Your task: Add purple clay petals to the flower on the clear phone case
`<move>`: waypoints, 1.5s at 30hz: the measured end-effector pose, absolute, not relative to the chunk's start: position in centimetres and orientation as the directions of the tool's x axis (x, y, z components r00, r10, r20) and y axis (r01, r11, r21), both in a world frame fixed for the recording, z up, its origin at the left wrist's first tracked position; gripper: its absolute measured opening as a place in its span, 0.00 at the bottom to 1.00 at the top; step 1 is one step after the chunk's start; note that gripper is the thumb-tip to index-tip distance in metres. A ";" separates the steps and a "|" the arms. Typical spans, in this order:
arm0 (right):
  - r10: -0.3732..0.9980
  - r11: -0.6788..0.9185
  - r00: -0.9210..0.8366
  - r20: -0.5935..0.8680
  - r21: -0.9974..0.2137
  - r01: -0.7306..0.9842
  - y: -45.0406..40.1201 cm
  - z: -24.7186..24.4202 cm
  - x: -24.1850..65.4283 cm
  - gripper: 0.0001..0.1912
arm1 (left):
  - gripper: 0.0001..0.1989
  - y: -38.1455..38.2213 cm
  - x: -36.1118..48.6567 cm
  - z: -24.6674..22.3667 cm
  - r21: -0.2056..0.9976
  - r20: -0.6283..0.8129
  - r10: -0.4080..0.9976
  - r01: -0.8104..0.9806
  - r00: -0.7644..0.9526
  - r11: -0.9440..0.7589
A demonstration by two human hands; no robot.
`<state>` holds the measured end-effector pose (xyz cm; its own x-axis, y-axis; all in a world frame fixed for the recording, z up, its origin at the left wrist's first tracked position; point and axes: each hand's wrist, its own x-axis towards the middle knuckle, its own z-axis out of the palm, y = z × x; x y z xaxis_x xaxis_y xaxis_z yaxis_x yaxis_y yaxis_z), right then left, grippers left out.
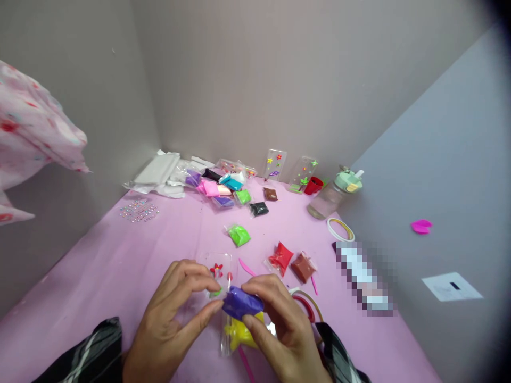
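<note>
A purple clay packet point(241, 303) is pinched between the thumb and fingers of my right hand point(285, 324). To its left, my left hand point(175, 314) has thumb and fingers apart, the thumb tip at the packet's near edge; I cannot tell if it touches. Below the purple packet lies a yellow clay packet point(242, 334) in clear wrap, partly covered by my right hand. Beyond my left fingers lies a clear phone case point(225, 260) with a red clay flower point(216, 269) and a bit of green on it.
Red point(281, 259), brown point(303, 267) and green point(238, 234) clay packets lie ahead. More packets point(223, 186) are heaped at the back by white bags point(157, 173). A bottle point(333, 194), tape roll point(340, 230) and blurred-out object point(363, 276) line the right side.
</note>
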<state>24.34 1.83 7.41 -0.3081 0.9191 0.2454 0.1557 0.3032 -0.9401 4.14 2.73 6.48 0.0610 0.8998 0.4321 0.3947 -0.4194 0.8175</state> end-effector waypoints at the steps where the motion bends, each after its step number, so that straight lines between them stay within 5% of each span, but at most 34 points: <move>1: 0.916 0.314 -0.312 0.252 -0.935 0.167 1.8 7.4 24.4 0.16 | 0.05 2.8 4.1 6.5 0.813 0.435 0.897 0.396 0.074 -0.427; 11: 0.908 0.383 -0.274 0.316 -0.893 0.236 1.3 7.1 23.9 0.19 | 0.11 2.4 3.7 6.6 0.753 0.524 0.835 0.367 0.166 -0.546; 16: 0.954 0.155 -0.267 0.137 -0.987 0.045 1.8 7.7 24.0 0.13 | 0.07 2.8 3.9 6.4 0.968 0.153 0.967 0.168 0.205 -0.189; 19: 0.945 0.075 -0.318 0.072 -0.997 -0.005 2.0 8.1 24.1 0.10 | 0.08 3.0 3.8 6.1 0.990 -0.009 0.962 0.138 0.274 -0.030; 29: 0.941 0.183 -0.296 0.166 -0.983 0.030 1.7 7.6 24.0 0.13 | 0.12 3.2 3.3 5.5 0.816 0.423 0.876 0.324 0.233 -0.480; 45: 0.914 0.289 -0.347 0.209 -0.937 0.198 1.8 7.0 24.5 0.15 | 0.12 3.3 3.3 4.8 0.929 0.248 0.936 0.212 0.249 -0.303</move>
<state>24.47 1.80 7.03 -0.3472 0.9142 0.2090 0.1981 0.2893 -0.9365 3.26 3.27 4.83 0.2494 0.9360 0.2484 0.2118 -0.3030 0.9292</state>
